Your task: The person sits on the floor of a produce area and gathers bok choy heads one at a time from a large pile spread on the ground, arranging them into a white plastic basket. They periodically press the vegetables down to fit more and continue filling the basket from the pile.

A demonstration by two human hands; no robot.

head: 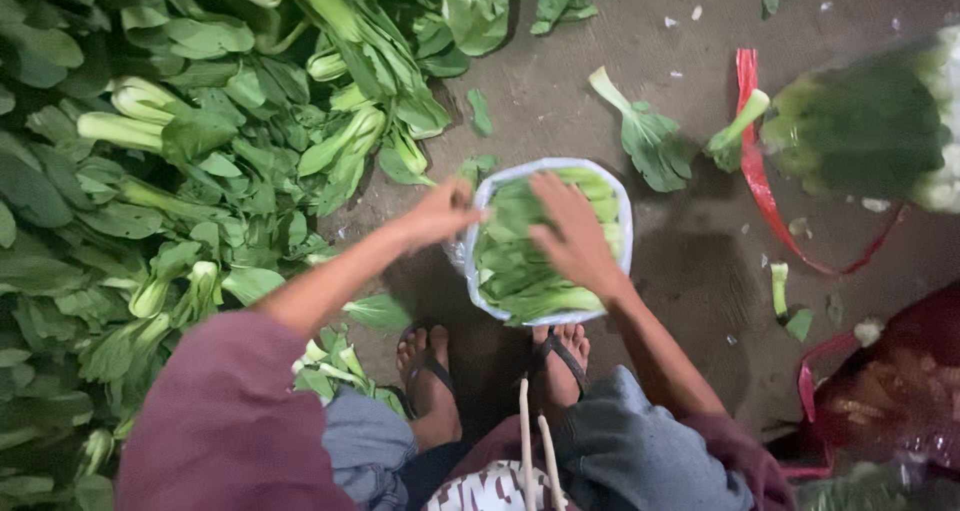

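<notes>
The fingers (563, 203) of the right hand (572, 233) lay spread and flat, pressing down on the leafy greens (520, 271) inside the clear plastic bag (618, 196); they were wrapped around nothing. The fingers of the left hand (445, 213) were curled at the bag's left rim, and seemed to pinch the plastic edge, though the grip itself was too small to tell for certain.

The largest thing in view was the heap of bok choy (170, 171), which covered the whole left side of the ground, pale stalks showing among dark leaves. At the far right a blurred bundle of greens (865, 126) lay at the frame's edge, with a red plastic bag (900, 391) below it in the lower right corner. A red strap (752, 161) ran down the concrete floor (690, 261) between that bundle and the clear bag.

The clear bag stood open on the floor in the middle, just in front of the person's sandalled feet (430, 371), packed with green leaves. A single loose bok choy (645, 136) lay just beyond the bag, to its upper right. Small leaf scraps (785, 296) lay scattered to the right.
</notes>
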